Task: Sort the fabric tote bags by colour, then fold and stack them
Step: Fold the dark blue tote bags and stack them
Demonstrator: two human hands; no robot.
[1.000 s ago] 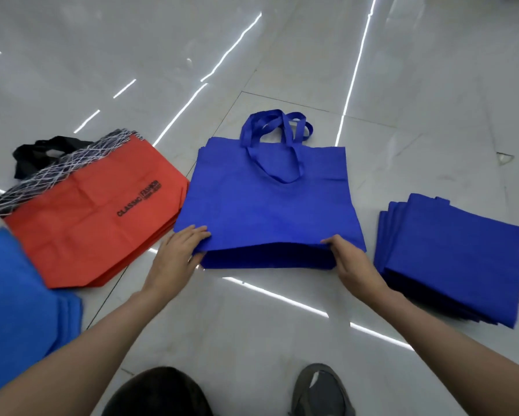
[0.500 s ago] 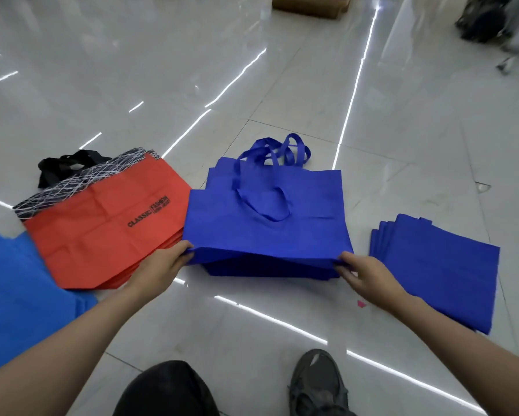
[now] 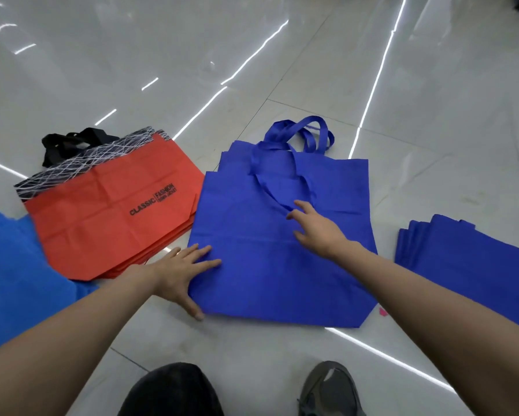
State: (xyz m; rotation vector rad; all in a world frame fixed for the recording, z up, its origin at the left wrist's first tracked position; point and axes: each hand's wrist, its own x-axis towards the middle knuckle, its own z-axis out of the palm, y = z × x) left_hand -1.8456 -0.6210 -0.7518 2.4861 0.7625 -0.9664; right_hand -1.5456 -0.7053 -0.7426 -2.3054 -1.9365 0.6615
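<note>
- Nearest, at the bottom edge: a dark trouser knee [image 3: 171, 391] and a grey shoe [image 3: 330, 388], matte, rounded at the toe.
- Underneath: glossy pale floor tiles [image 3: 252, 364] with thin grout lines and streaks of reflected light.
- Left grip [image 3: 180, 274]: apart, palm down, fingers straight and spread; presses on the near left edge of the royal-blue tote bag [image 3: 282, 283], thumb lying along that edge.
- The bag: thin, matte non-woven fabric, roughly rectangular with clipped bottom corners, flat on the floor in the middle, one faint crease across it; edges of more blue bags showing beneath at its upper left.
- Right grip [image 3: 318, 232]: apart, fingers loosely spread over the bag's middle, tips at a handle loop folded down onto the panel; clamped on nothing, contact impossible to tell.
- Small pink scrap [image 3: 383, 312] just beside the bag's near right corner.
- Far left: a pile of lighter blue fabric [image 3: 18, 280].
- Far right: folded blue stack [image 3: 468, 259], edges stepped like a fan.
- Further back, left: red bags [image 3: 108, 223] stacked flat, black "CLASSIC FASHION" print, a dark band of white scribbled lines along the top, just beside the blue bag.
- Farthest: blue handles [image 3: 309, 136] looping past the bag's top edge; black handles [image 3: 69, 142] behind the red pile.
</note>
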